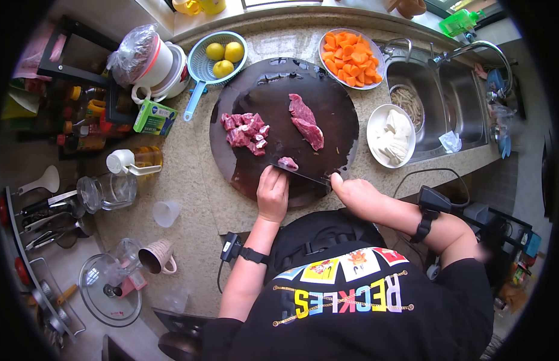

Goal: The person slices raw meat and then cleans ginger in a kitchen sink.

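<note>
My right hand (345,188) is closed round the handle of a kitchen knife (306,175), whose dark blade points left across the lower part of a round, wet cutting board (327,102). Close to the blade's left end is my left hand (271,194), fingers bent and pressed together on the board; anything under them is hidden. A small piece of raw meat (288,163) lies just beyond the blade. Farther up, a long strip of raw meat (306,122) rests right of centre, and a heap of meat chunks (244,130) sits on the left.
Behind the board stand a blue strainer (198,75) with yellow fruits and a bowl of carrot chunks (352,58). A bowl of white pieces (391,135) is beside the double sink (436,96). An oil jug (134,161), plastic cup (166,213) and mug (157,257) stand left.
</note>
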The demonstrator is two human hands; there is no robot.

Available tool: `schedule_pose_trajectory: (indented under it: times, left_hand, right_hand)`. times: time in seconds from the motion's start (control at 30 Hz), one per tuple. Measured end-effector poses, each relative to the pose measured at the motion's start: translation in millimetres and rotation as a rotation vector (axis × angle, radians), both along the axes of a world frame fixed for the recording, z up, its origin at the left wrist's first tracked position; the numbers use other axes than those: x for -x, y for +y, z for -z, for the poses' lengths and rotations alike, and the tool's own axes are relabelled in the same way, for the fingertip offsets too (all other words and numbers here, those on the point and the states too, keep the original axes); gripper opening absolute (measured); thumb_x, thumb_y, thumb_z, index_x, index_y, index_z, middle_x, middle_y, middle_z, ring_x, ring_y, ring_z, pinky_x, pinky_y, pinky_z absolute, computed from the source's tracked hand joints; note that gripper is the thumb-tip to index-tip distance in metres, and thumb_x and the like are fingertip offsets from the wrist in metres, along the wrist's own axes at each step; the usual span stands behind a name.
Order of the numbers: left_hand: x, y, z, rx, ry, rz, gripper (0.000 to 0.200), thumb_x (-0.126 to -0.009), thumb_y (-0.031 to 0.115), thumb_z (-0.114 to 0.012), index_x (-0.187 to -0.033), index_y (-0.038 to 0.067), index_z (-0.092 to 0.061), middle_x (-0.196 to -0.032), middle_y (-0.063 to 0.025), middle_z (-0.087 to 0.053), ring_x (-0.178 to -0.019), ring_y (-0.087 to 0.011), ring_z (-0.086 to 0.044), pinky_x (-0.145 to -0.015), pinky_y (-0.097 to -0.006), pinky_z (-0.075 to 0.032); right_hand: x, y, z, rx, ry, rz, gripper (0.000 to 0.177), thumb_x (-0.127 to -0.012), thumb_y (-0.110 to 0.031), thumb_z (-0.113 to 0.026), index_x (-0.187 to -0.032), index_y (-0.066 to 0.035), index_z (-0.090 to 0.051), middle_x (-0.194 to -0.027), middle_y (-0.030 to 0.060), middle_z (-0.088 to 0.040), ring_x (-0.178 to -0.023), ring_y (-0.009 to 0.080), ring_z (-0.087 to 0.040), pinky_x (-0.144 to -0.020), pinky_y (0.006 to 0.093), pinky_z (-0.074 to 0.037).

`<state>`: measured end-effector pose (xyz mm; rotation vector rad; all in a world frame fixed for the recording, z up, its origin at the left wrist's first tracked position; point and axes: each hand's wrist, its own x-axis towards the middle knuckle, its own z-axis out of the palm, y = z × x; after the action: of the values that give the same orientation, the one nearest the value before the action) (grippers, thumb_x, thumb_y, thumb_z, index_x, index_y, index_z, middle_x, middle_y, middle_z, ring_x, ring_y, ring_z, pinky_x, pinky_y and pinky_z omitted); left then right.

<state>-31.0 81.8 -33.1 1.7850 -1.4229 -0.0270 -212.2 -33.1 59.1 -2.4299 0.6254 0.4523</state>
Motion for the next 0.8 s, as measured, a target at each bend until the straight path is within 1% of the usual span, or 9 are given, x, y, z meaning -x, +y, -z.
schedule_pose_trajectory:
  times: [0.1, 0.17, 0.27, 0.4, 0.47, 0.5, 0.57, 0.7, 0.8]
  left_hand:
    - [0.0, 1.6, 1.6, -0.010, 0.014, -0.008, 0.019, -0.072, -0.002, -0.063, -0.091, -0.002, -0.062, -0.095, -0.0146, -0.060, -0.093, -0.0350, -0.056, -0.081, -0.0411, -0.046]
    - [0.6, 0.7, 2.2, -0.010, 0.018, -0.020, 0.019, -0.072, -0.002, -0.063, -0.091, -0.002, -0.062, -0.095, -0.0146, -0.060, -0.092, -0.0349, -0.056, -0.080, -0.0412, -0.046]
    - [0.8, 2.0, 1.6, 0.001, 0.006, -0.020, 0.019, -0.072, -0.002, -0.063, -0.091, -0.002, -0.062, -0.095, -0.0146, -0.059, -0.092, -0.0345, -0.056, -0.079, -0.0412, -0.045]
    - [1.1, 1.4, 1.7, 0.008, 0.004, -0.028, 0.020, -0.072, -0.001, -0.064, -0.091, -0.002, -0.062, -0.096, -0.0143, -0.059, -0.093, -0.0343, -0.056, -0.080, -0.0412, -0.045]
    - [0.8, 1.3, 0.7, 0.024, 0.003, -0.037, 0.020, -0.071, -0.001, -0.064, -0.092, -0.002, -0.062, -0.096, -0.0141, -0.060, -0.093, -0.0342, -0.056, -0.081, -0.0410, -0.046]
    - [0.2, 0.4, 1.1, 0.029, 0.004, -0.040, 0.020, -0.071, -0.001, -0.064, -0.092, -0.002, -0.062, -0.096, -0.0141, -0.060, -0.093, -0.0342, -0.056, -0.081, -0.0410, -0.046]
    - [0.9, 2.7, 2.7, 0.012, -0.010, -0.039, 0.020, -0.072, -0.001, -0.064, -0.091, -0.002, -0.062, -0.095, -0.0141, -0.059, -0.091, -0.0344, -0.056, -0.080, -0.0413, -0.045]
    - [1.8, 4.5, 2.1, 0.002, -0.008, -0.020, 0.018, -0.072, 0.000, -0.064, -0.090, -0.001, -0.062, -0.094, -0.0142, -0.059, -0.089, -0.0346, -0.055, -0.078, -0.0414, -0.045]
    - [0.5, 4.0, 1.9, 0.018, -0.009, -0.045, 0.015, -0.072, 0.000, -0.063, -0.087, -0.002, -0.061, -0.092, -0.0146, -0.058, -0.087, -0.0348, -0.055, -0.077, -0.0409, -0.045]
  right_hand:
    - [-26.6, -4.2, 2.6, -0.029, 0.024, 0.005, 0.020, -0.076, 0.001, -0.048, -0.091, 0.003, -0.035, -0.066, 0.0213, -0.059, -0.066, 0.0401, -0.061, -0.054, 0.0458, -0.048]
    - [-60.2, -5.7, 10.5, -0.039, -0.057, -0.027, 0.021, -0.076, 0.001, -0.048, -0.093, 0.003, -0.035, -0.068, 0.0225, -0.059, -0.068, 0.0401, -0.062, -0.054, 0.0460, -0.049]
    - [-74.3, -1.1, 19.5, -0.017, -0.117, 0.012, 0.022, -0.076, 0.001, -0.049, -0.093, 0.003, -0.035, -0.067, 0.0221, -0.059, -0.068, 0.0406, -0.061, -0.055, 0.0464, -0.048]
    - [-27.2, 1.5, 13.4, -0.030, -0.067, 0.010, 0.023, -0.075, 0.002, -0.049, -0.092, 0.003, -0.035, -0.067, 0.0216, -0.059, -0.067, 0.0402, -0.061, -0.056, 0.0463, -0.048]
    - [-4.3, 0.6, 5.2, -0.015, 0.015, -0.006, 0.024, -0.073, 0.003, -0.050, -0.092, 0.003, -0.035, -0.066, 0.0213, -0.059, -0.067, 0.0397, -0.061, -0.057, 0.0462, -0.049]
    - [-8.0, -0.3, 5.2, -0.010, 0.017, -0.010, 0.024, -0.073, 0.003, -0.050, -0.092, 0.003, -0.035, -0.066, 0.0213, -0.059, -0.067, 0.0397, -0.061, -0.057, 0.0462, -0.049]
    - [-23.4, 4.0, 10.4, 0.020, -0.095, 0.004, 0.024, -0.073, 0.004, -0.049, -0.092, 0.002, -0.034, -0.067, 0.0215, -0.059, -0.065, 0.0391, -0.061, -0.055, 0.0454, -0.049]
    - [-80.7, 8.2, 29.8, 0.100, -0.210, 0.010, 0.021, -0.076, 0.001, -0.051, -0.090, 0.002, -0.036, -0.062, 0.0203, -0.058, -0.065, 0.0385, -0.062, -0.054, 0.0448, -0.050]
    - [-62.9, 11.2, 24.9, 0.075, -0.159, 0.038, 0.014, -0.080, -0.003, -0.047, -0.090, 0.002, -0.039, -0.066, 0.0222, -0.060, -0.066, 0.0385, -0.063, -0.056, 0.0458, -0.050]
